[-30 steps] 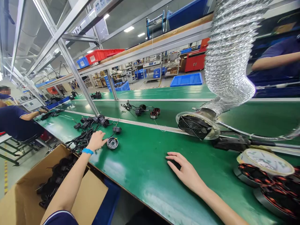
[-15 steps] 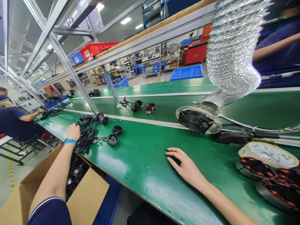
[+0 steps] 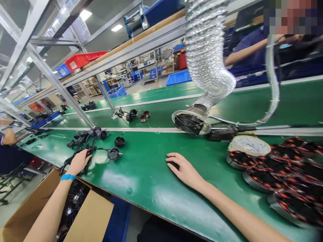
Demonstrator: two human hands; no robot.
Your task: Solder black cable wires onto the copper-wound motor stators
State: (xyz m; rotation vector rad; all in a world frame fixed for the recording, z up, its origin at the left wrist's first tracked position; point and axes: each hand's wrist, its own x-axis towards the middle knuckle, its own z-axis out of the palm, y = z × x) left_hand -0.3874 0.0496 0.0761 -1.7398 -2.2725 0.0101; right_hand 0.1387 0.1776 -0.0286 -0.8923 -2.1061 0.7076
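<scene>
My left hand (image 3: 80,162), with a blue band at the wrist, curls its fingers over a bundle of black cables (image 3: 72,158) on the green bench. Its fingertips are partly hidden among the cables. Just beyond the hand are two round black housings, one (image 3: 113,154) joined to a cable and another (image 3: 119,141) with thin wires sticking up. More black connector parts (image 3: 83,136) lie behind the cables. My right hand (image 3: 185,169) rests palm down on the bench, thumb and fingers apart, holding nothing.
Several stator rings with copper windings (image 3: 272,168) crowd the right side. A fan (image 3: 189,124) on a silver duct (image 3: 208,57) stands at the bench's rear edge. An open cardboard box (image 3: 88,215) of cables sits below left. Co-workers are at far left and behind the duct.
My left hand has come back toward me from the far side of the cable pile and now lies over the cables. The view has turned right, showing more stator rings. My right hand stays resting.
</scene>
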